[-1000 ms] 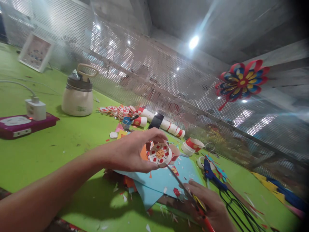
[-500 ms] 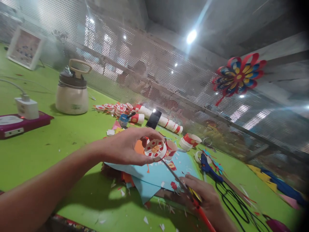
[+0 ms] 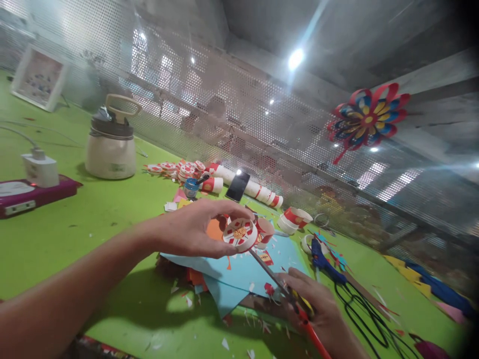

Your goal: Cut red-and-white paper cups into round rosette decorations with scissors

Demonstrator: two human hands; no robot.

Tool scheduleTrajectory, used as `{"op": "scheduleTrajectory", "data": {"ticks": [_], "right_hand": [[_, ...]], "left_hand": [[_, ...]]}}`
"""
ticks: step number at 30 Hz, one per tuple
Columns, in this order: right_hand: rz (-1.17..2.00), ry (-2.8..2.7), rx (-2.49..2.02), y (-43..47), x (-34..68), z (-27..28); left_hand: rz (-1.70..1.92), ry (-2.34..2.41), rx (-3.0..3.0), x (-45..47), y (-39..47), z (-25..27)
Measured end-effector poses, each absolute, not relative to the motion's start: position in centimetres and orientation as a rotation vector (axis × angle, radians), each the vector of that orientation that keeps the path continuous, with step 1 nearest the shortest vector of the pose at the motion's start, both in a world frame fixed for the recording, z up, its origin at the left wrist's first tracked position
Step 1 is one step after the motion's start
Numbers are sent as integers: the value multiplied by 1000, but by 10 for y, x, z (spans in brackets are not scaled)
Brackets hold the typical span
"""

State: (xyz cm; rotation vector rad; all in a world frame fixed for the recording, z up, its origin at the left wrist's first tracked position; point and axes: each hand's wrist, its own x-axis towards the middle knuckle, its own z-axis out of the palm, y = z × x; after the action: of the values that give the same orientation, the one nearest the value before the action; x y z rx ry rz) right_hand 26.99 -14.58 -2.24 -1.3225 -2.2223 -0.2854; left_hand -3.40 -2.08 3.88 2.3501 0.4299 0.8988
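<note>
My left hand grips the rim of a cut-down paper cup, a shallow white ring whose base bears red shapes and an orange pattern. In my right hand are red-handled scissors; the blades point up and left, their tips beside the cup's lower edge. Whether the tips touch the cup I cannot tell. Beneath both hands lie sheets of light blue paper strewn with scraps. Just behind the held piece stands a red and white cup piece.
Paper cups and a blue glue gun with a coiled black cable lie right. A phone leans on a row of stacked cups; a blue jar is nearby. A spray bottle and purple power strip stand left.
Little differs. The cup piece has tilted slightly in my left hand, and the scissors stay close to its lower edge.
</note>
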Motion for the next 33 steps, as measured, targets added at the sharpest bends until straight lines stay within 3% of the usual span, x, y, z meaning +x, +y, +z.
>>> {"op": "scheduleTrajectory", "data": {"ticks": [33], "right_hand": [[-159,-2207,-1289,-148,256,-21]], "left_hand": [[900,402,2321,-33,-20,42]]}}
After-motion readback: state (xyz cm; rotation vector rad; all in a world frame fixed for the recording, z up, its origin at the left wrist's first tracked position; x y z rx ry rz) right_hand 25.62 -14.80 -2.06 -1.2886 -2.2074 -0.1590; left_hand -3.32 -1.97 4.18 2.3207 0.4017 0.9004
